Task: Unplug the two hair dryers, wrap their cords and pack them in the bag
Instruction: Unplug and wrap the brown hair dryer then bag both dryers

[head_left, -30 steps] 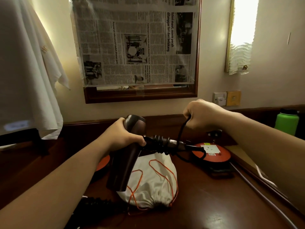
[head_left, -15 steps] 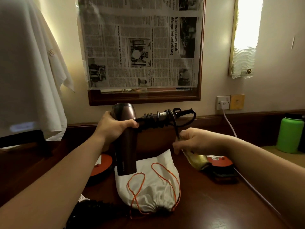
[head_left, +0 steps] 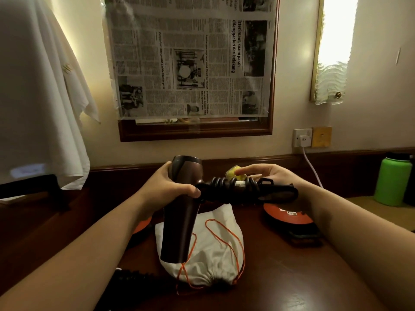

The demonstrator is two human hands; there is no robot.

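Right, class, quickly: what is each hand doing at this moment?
Left hand: grips the brown hair dryer.
Right hand: behind the cord-wrapped handle; grip cannot be told.

Brown hair dryer [head_left: 179, 212], black cord [head_left: 226, 187]; white bag [head_left: 215, 252], orange drawstring [head_left: 222, 234].

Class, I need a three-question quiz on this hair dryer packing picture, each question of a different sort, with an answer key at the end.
1. True or false: the cord is wound around the handle of the brown hair dryer.
2. Which hand grips the dryer's body? A) left hand B) right hand C) neither
3. Fill in: the white bag on the table has an ______ drawstring.

Key: 1 true; 2 A; 3 orange.
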